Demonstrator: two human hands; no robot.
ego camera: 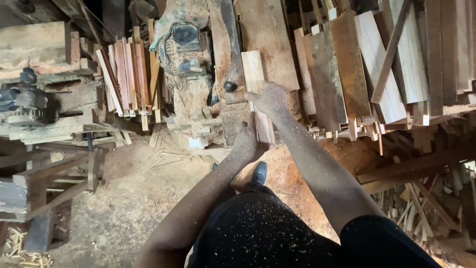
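A pale wooden board [255, 79] lies lengthwise on the bed of a sawdust-covered woodworking machine [225, 59]. My right hand [270, 98] presses down on the board's top near its middle. My left hand [248, 139] grips the board's near end. Both forearms are dusted with sawdust. A motor housing [184, 47] sits on the machine to the left of the board. A black knob [229, 86] stands just left of my right hand.
Stacks of planks [357, 64] fill the right side, with offcuts [426, 198] below them. A bundle of thin slats [129, 74] leans at the left beside another machine [25, 101]. The floor [134, 198] is covered in sawdust. My black shoe [258, 173] shows below the machine.
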